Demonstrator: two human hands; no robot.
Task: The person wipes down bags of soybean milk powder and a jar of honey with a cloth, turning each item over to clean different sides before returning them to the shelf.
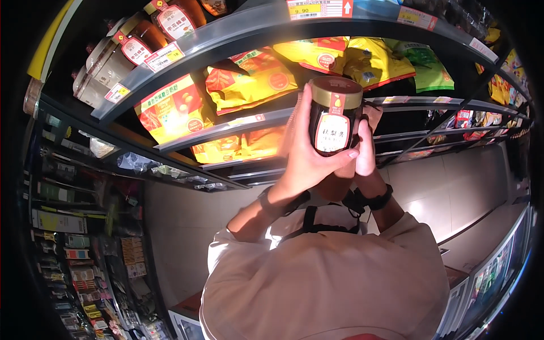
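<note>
A dark glass jar (331, 117) with a gold-rimmed brown lid and a white label bearing writing stands upright between my hands, in front of the shelves. My left hand (307, 155) wraps around its left side, the thumb crossing below the label. On the other side, my right hand (365, 148) is closed against the jar, its thumb pointing up. The fingers behind the jar are mostly hidden. Something brown (374, 117) shows partly behind the jar, too covered to name. Dark bands circle both wrists.
Yellow and red food bags (174, 110) line the shelf beyond my hands, with a green bag (427, 66) farther right. Honey jars (142, 36) stand on the upper left shelf. Its clear shelf edge (238, 25) bows across above the bags. Hanging goods (85, 272) fill a rack at left.
</note>
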